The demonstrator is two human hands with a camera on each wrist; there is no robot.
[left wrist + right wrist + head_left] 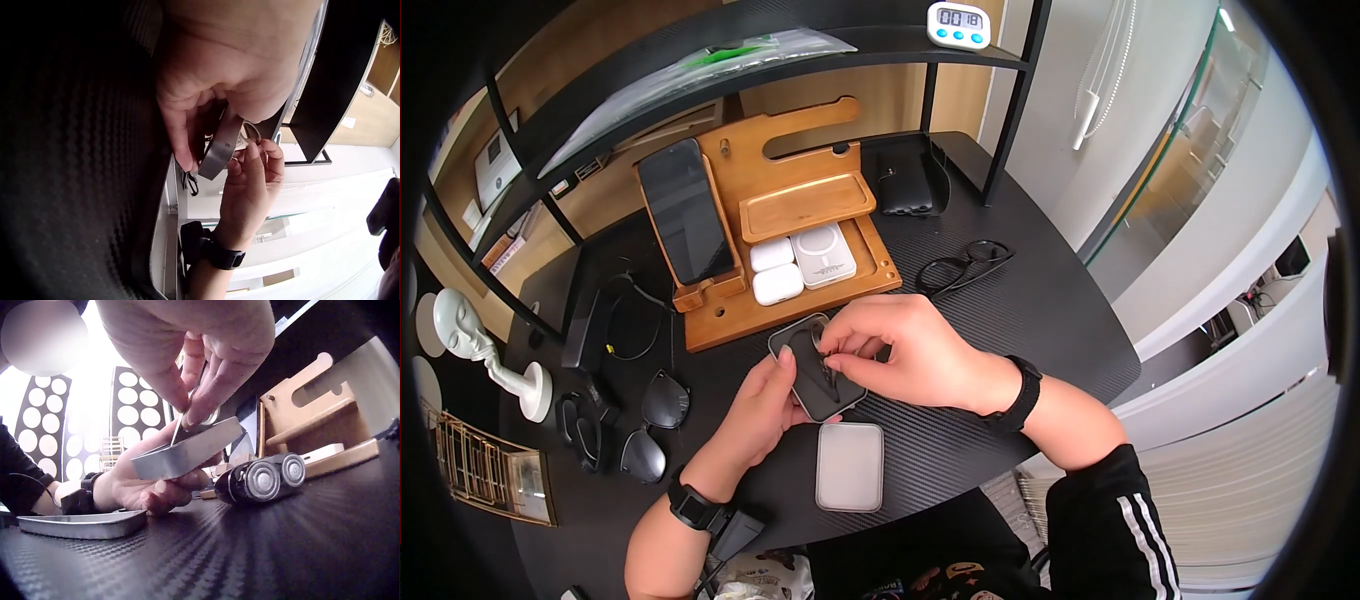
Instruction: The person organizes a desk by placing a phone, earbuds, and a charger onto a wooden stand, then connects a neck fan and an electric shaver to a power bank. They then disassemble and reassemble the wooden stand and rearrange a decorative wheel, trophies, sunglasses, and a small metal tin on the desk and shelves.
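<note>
A shallow metal tin with a dark inside (818,392) is gripped by the left hand (762,408), thumb over its rim and fingers beneath. Above it the right hand (910,355) pinches a small thin metallic item (828,372) between thumb and fingertips, its lower end inside the tin. In the right wrist view the tin (187,452) is held above the table, and the pinched item (177,430) slants down into it. A matching grey lid or tray (850,467) lies on the table below the hands.
Behind stands a wooden organizer (800,130) with a phone (685,210) and white cases (778,284). Black-handled scissors (965,268) lie to the right. Sunglasses (665,400), a white figurine (465,325) and a gold rack (485,465) are at the left. A timer (958,25) sits on the shelf.
</note>
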